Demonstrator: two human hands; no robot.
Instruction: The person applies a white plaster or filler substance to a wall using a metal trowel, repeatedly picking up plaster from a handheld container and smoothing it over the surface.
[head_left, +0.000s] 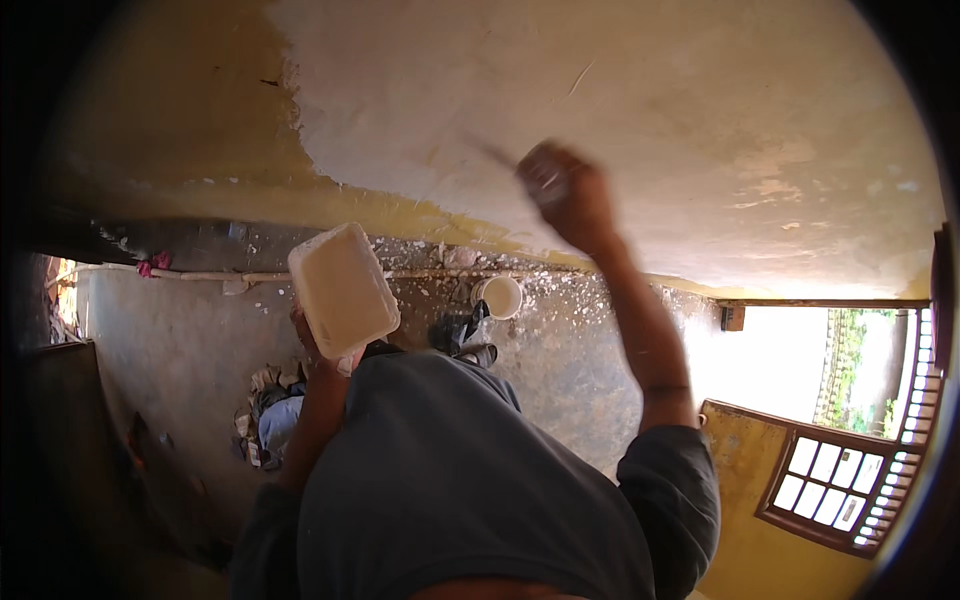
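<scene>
My left hand (303, 325) supports a pale rectangular tub (345, 285), with the fingers at its left edge. The tub's inside has a whitish coating; how much it holds, I cannot tell. My right hand (578, 200) is raised before the wall, closed around the handle of a tool (492, 150) with a thin blade, probably a putty knife. Motion smears both hand and tool. A whitish coat of filler (420, 90) covers much of the wall, with a ragged edge against the bare yellow-brown part (215, 120) at the left.
White splatters dot the grey floor (550, 380) along the wall's foot. A long pole (210, 275) lies there, near a white bucket (500, 297) and dark plastic (458, 330). Cloths (280, 425) are heaped at the left. A bright doorway (765, 355) and a paned window (828, 480) are at the right.
</scene>
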